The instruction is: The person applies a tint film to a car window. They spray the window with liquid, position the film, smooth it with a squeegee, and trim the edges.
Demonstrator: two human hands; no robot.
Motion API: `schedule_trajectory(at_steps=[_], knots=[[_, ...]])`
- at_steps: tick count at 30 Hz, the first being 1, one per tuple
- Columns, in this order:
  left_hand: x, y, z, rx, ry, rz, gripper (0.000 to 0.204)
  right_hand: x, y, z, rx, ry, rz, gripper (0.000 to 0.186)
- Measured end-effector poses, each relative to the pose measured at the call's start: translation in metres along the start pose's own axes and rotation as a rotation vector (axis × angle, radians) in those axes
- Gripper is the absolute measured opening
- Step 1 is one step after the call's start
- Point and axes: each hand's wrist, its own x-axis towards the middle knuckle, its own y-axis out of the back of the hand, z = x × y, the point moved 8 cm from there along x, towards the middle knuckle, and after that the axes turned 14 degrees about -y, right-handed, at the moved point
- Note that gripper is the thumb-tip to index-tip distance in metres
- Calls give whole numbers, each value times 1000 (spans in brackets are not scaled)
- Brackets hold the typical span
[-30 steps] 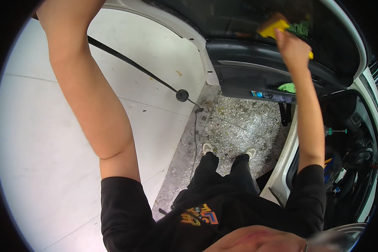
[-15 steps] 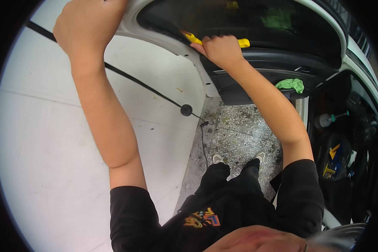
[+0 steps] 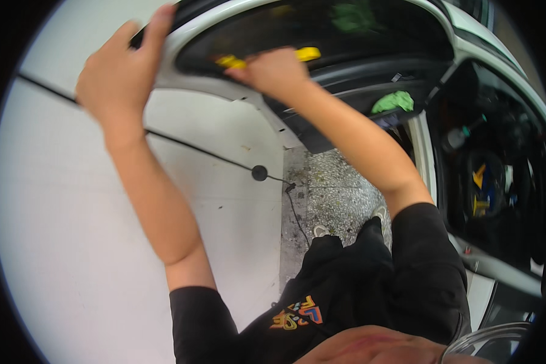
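Note:
An open car door with a white frame and dark window glass stands in front of me. At its upper left edge, my left hand holds the frame, the black edge trim between thumb and fingers. My right hand is closed around a yellow-handled tool against the inside of the glass. Yellow shows on both sides of the fist; motion blurs its left end, so I cannot tell its exact kind. A crumpled green cloth lies on the door's inner panel, right of my right forearm.
A black cable with a round black disc crosses the white surface at left. Speckled floor lies beneath my feet. Inside the car at right are a spray bottle and yellow tools.
My right hand and the yellow-handled tool have moved left along the glass. The left hand shows lower, its thumb and fingers now visible at the frame. The whole view has shifted somewhat.

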Motion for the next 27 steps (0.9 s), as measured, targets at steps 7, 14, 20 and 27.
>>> schedule_trajectory(at_steps=[7,14,20,27], knots=[[-53,53,56,-60,-622,524,34,-25,33,38,192,3,19,57],[-211,-136,271,-1353,233,-328,48,-204,-36,147,2171,-951,-198,41],[-163,-162,322,-783,-227,-695,39,-253,-73,236,1812,-698,-602,37],[27,-140,266,421,-559,-644,49,-220,-56,526,1119,-652,-32,23]])
